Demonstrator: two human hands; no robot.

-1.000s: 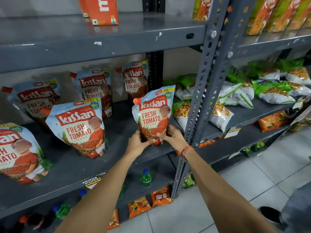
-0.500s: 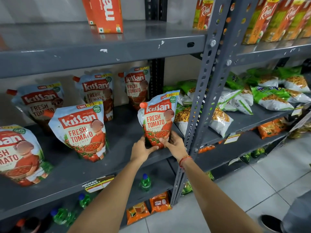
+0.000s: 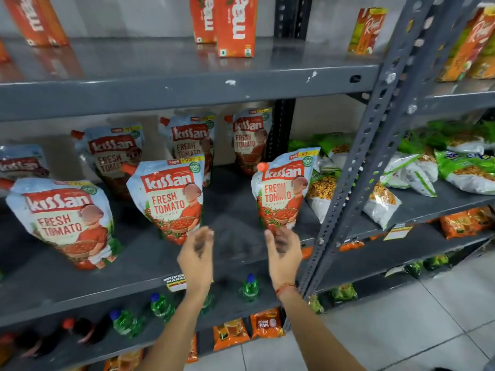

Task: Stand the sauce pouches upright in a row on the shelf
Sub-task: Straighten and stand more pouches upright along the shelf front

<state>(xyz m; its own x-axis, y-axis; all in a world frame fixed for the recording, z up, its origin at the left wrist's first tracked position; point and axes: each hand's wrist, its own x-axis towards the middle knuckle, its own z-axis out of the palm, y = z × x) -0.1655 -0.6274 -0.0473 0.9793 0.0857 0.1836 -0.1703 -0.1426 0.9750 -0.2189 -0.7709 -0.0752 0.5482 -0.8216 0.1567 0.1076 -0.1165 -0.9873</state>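
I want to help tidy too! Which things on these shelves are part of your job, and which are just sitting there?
Part of the job:
sauce pouches
middle shelf
left hand
right hand

Just sitting there:
juice cartons
snack bags
green bottles
orange packets

Sauce pouches [image 3: 284,194]: pale blue, red banner (white lettering), orange caps
Shelf [image 3: 150,261]: dark grey
Cartons [image 3: 234,25], upper centre: orange
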